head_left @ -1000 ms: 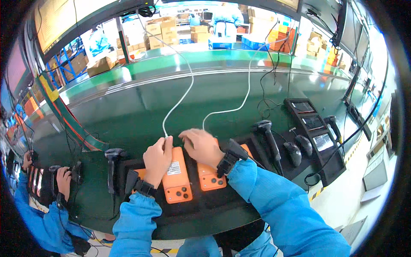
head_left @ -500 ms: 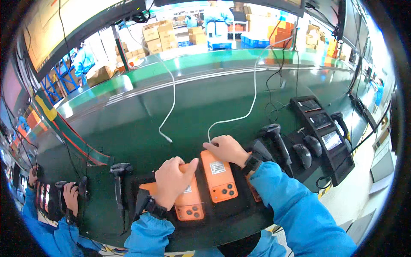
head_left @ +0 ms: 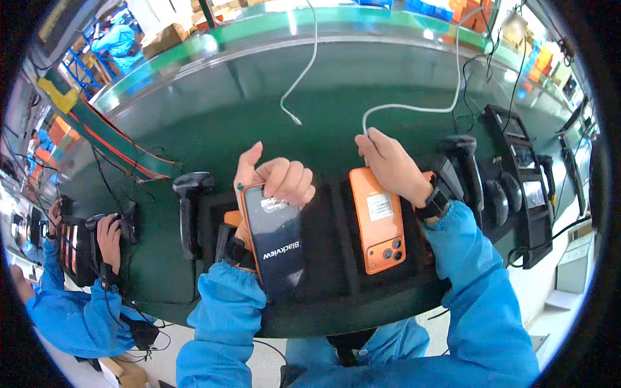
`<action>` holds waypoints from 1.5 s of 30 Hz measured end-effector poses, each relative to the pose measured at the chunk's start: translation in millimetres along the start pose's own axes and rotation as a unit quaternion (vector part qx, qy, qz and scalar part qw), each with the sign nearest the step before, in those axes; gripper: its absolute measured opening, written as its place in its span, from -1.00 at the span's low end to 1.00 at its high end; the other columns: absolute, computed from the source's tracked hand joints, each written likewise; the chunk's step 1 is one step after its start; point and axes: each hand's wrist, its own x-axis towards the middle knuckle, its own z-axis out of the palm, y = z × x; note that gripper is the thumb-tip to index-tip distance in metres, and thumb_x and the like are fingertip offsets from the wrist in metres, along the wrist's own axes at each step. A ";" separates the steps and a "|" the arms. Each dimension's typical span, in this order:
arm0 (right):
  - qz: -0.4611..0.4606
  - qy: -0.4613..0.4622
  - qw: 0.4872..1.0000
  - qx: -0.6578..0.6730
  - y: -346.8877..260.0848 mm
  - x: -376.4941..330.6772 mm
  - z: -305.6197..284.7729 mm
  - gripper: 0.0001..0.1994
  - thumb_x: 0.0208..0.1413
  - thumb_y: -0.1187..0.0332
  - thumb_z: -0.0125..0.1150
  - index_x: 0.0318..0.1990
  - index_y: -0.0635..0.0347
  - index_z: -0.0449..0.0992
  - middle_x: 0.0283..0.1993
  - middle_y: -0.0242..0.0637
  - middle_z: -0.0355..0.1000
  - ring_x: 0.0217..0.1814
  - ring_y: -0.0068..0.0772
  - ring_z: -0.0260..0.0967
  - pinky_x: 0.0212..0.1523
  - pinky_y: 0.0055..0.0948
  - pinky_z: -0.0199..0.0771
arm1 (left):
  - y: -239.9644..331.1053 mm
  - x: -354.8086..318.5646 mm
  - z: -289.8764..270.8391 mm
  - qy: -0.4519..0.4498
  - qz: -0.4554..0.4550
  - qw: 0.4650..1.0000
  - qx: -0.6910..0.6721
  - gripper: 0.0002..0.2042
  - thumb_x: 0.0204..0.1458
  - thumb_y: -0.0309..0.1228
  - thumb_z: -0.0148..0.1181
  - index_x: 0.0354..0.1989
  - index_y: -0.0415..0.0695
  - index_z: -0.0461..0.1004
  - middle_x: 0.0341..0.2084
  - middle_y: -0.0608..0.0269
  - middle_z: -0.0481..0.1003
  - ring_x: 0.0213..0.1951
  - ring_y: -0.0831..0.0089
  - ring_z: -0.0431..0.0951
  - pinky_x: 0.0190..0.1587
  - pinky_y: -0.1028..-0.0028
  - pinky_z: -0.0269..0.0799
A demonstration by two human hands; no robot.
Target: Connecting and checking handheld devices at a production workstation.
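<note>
the left hand [head_left: 275, 184] is now lifting a rugged phone [head_left: 275, 242], dark screen up, left of the orange phone [head_left: 378, 220], while the right hand [head_left: 391, 168] is pinching the white cable's [head_left: 414, 108] plug at its top edge.

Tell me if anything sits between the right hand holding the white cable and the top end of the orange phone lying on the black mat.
Nothing visible does. The right hand rests right at the top edge of the orange phone, pinching the white cable there. The left hand holds a dark-screened phone off to the side, apart.
</note>
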 end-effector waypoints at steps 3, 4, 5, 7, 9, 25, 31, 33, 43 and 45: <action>-0.012 -0.064 0.994 -0.085 -6.5 -2.7 -1.7 -0.68 0.33 0.21 0.05 -0.36 0.31 0.37 -0.47 0.12 0.45 -0.32 0.32 0.43 -0.30 0.09 0.41 | -1.5 -0.4 14.1 -0.020 0.007 1.000 -0.013 -0.37 0.39 0.02 -0.41 -0.76 0.01 0.18 -0.72 0.41 0.16 -0.52 0.49 0.16 -0.43 0.47 0.10; -0.034 -0.095 0.984 -0.145 -9.9 -3.9 -1.6 -0.69 0.32 0.22 0.06 -0.36 0.31 0.39 -0.48 0.12 0.45 -0.32 0.29 0.44 -0.29 0.11 0.42 | -0.5 -1.4 16.9 -0.034 0.023 0.999 -0.006 -0.38 0.40 0.00 -0.41 -0.76 0.01 0.18 -0.72 0.42 0.16 -0.51 0.49 0.16 -0.42 0.48 0.09; -0.053 -0.124 0.981 -0.142 -15.7 -7.4 -2.8 -0.71 0.28 0.24 0.07 -0.40 0.28 0.43 -0.48 0.08 0.45 -0.34 0.23 0.46 -0.28 0.12 0.42 | 1.2 -1.7 17.0 -0.046 0.027 0.999 -0.002 -0.37 0.41 -0.04 -0.41 -0.78 0.03 0.17 -0.72 0.44 0.17 -0.48 0.50 0.16 -0.35 0.47 0.10; -0.083 -0.136 0.969 -0.190 -22.3 -11.4 -5.6 -0.70 0.27 0.24 0.07 -0.43 0.28 0.44 -0.49 0.07 0.45 -0.35 0.22 0.46 -0.29 0.11 0.42 | -1.7 -2.2 21.2 -0.031 0.053 0.998 -0.014 -0.36 0.39 0.00 -0.45 -0.79 0.05 0.19 -0.70 0.45 0.20 -0.44 0.48 0.17 -0.31 0.45 0.11; -0.098 -0.132 0.954 -0.250 -27.7 -13.3 -8.9 -0.68 0.25 0.22 0.07 -0.48 0.26 0.45 -0.49 0.03 0.44 -0.38 0.18 0.45 -0.32 0.06 0.42 | -1.1 -1.7 19.4 -0.040 0.070 0.997 -0.002 -0.34 0.39 0.01 -0.48 -0.82 0.10 0.23 -0.66 0.47 0.25 -0.36 0.48 0.18 -0.17 0.44 0.12; 0.023 0.029 0.912 -0.409 -18.3 -9.3 -4.7 -0.57 0.33 0.08 0.00 -0.40 0.21 0.62 -0.38 0.00 0.58 -0.36 0.13 0.56 -0.29 -0.02 0.58 | -6.6 -0.7 12.1 -0.056 0.090 0.994 -0.035 -0.31 0.44 -0.04 -0.44 -0.85 0.11 0.23 -0.66 0.45 0.27 -0.36 0.50 0.21 -0.08 0.39 0.13; 0.026 0.038 0.906 -0.421 -12.3 -9.2 -10.2 -0.58 0.29 0.07 0.07 -0.41 0.22 0.63 -0.38 -0.01 0.58 -0.34 0.11 0.57 -0.29 -0.05 0.58 | -5.5 1.3 14.3 -0.052 0.089 0.995 -0.009 -0.29 0.43 -0.01 -0.50 -0.85 0.11 0.24 -0.65 0.46 0.28 -0.36 0.50 0.21 -0.08 0.40 0.13; 0.024 0.040 0.902 -0.429 -13.8 -9.5 -8.7 -0.59 0.28 0.07 0.10 -0.42 0.23 0.62 -0.37 -0.01 0.59 -0.34 0.09 0.57 -0.30 -0.07 0.59 | -7.0 0.0 14.1 -0.045 0.090 0.995 0.001 -0.28 0.43 0.01 -0.52 -0.85 0.10 0.25 -0.64 0.45 0.28 -0.36 0.49 0.21 -0.09 0.40 0.13; 0.027 0.003 0.893 -0.449 -12.9 -12.5 -12.1 -0.67 0.20 0.15 0.20 -0.41 0.26 0.62 -0.33 -0.05 0.59 -0.24 0.02 0.58 -0.23 -0.11 0.59 | -10.1 -1.7 17.3 0.008 0.060 0.996 0.060 -0.27 0.40 0.07 -0.55 -0.84 0.08 0.25 -0.63 0.42 0.24 -0.35 0.45 0.21 -0.16 0.42 0.10; 0.035 -0.006 0.897 -0.441 -9.4 -12.5 -10.8 -0.68 0.20 0.15 0.20 -0.40 0.26 0.62 -0.30 -0.04 0.59 -0.20 0.02 0.58 -0.21 -0.11 0.59 | -10.5 -2.1 15.2 0.021 0.049 0.997 0.061 -0.29 0.39 0.06 -0.54 -0.83 0.08 0.24 -0.63 0.40 0.24 -0.37 0.45 0.21 -0.17 0.42 0.11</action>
